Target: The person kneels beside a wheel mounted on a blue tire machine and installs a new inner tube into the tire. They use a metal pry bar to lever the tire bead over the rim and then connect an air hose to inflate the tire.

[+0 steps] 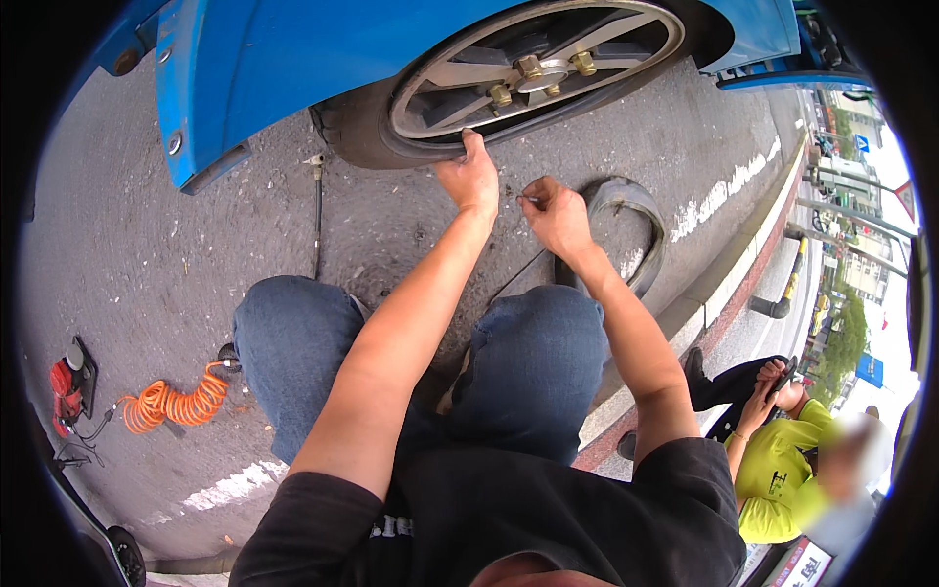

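A wheel with a spoked metal rim and a black tyre sits under the blue vehicle body at the top. My left hand grips the tyre's lower edge, its thumb against the sidewall by the rim and its fingers hidden underneath. To the right of it, apart from the wheel, my right hand is closed in a pinch. Something small seems to show at its fingertips, too small to name. Beyond that hand, a black rubber inner tube lies looped on the ground.
On the asphalt left of my knees lies a bar-shaped tool. An orange coiled air hose and a red device lie at far left. A kerb runs along the right. A person in a yellow shirt sits there, holding a phone.
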A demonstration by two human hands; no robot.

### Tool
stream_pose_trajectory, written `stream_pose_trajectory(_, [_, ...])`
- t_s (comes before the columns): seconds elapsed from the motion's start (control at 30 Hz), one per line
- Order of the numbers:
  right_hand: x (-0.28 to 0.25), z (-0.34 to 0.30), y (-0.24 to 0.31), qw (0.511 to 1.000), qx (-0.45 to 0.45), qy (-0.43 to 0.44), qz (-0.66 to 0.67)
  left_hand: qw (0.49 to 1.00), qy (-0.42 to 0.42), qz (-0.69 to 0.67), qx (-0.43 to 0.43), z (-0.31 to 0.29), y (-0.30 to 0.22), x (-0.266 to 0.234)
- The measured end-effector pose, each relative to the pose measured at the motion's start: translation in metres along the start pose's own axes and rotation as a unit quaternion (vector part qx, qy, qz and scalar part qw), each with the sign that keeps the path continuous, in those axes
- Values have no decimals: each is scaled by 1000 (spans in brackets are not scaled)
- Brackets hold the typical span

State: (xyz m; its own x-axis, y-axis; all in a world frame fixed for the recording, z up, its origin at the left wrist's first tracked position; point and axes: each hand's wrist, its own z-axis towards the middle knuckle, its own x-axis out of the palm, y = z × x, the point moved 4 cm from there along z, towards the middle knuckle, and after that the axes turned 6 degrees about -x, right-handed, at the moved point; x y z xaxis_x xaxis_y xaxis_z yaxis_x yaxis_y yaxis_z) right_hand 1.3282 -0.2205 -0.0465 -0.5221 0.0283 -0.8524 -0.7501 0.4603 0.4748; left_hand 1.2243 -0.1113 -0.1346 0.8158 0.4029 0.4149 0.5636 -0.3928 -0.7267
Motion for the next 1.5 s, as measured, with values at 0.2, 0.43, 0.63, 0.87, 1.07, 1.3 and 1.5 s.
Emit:
stream_pose_trajectory(0.2, [131,-53,-60,995,7,92,25,993,38,-43,-108,-5,-7,1])
stream_pose_trajectory(0.43, [168,-94,7,959,-165,211,90,959,132,57,-243,-11,-35,-8])
stream_pose_trajectory(0.63, [236,-159,61,844,-307,430,-93,984,56,158,-58,-17,-110,-57])
stream_pose_trajectory(0.87, [255,-167,24,912,-208,312,169,898,197,245,308,-7,-239,-54])
stream_pose_trajectory(1.07, [134,-135,5,941,-139,190,243,837,313,373,250,-5,-281,-41])
stream_pose_trajectory(1.3, [-58,-51,35,955,-279,23,98,821,407,320,240,22,-285,-34])
stream_pose_trajectory(1.5, [-104,26,83,956,-229,184,-10,835,407,280,244,31,-278,-37])
